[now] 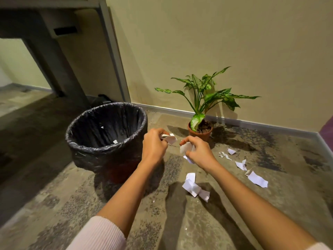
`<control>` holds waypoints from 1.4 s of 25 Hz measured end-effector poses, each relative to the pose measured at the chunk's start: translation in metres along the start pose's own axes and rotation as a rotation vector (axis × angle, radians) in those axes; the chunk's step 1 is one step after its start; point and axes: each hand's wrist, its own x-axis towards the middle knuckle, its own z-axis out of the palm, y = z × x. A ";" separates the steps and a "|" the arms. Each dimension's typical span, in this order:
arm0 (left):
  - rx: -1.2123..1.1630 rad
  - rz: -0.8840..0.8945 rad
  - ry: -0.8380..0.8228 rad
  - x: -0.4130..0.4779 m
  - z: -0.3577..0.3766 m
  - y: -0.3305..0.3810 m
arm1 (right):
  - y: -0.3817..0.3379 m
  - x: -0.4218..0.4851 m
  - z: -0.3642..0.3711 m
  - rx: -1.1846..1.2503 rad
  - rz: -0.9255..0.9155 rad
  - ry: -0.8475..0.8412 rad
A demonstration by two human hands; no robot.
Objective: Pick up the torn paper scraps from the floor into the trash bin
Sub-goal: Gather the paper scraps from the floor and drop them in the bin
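Two hands hold paper beside the trash bin (pixel 108 139).
The left hand (pixel 154 143) and right hand (pixel 197 152) each pinch white scraps; fingers hide part. More paper scraps (pixel 195 187) lie on the floor (pixel 72 204) right of the bin.

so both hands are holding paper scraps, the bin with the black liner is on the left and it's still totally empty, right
Not quite. The head view shows the bin is not empty: a few small scraps already lie inside the liner. The rest holds: left hand and right hand each hold paper.
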 end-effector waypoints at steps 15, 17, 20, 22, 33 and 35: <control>0.214 -0.267 -0.025 0.094 -0.128 -0.086 | -0.150 0.084 0.067 -0.009 -0.235 -0.015; 0.264 -0.320 -0.089 0.098 -0.133 -0.092 | -0.160 0.094 0.081 -0.018 -0.252 -0.009; 0.289 -0.347 -0.118 0.099 -0.139 -0.100 | -0.168 0.104 0.101 -0.060 -0.259 -0.092; 0.284 -0.340 -0.073 0.096 -0.140 -0.106 | -0.170 0.109 0.111 -0.097 -0.243 -0.197; 0.168 -0.147 0.088 0.081 -0.123 -0.081 | -0.140 0.096 0.082 0.036 -0.191 -0.010; 0.154 -0.011 0.139 0.073 -0.108 -0.062 | -0.123 0.086 0.064 0.000 -0.168 0.029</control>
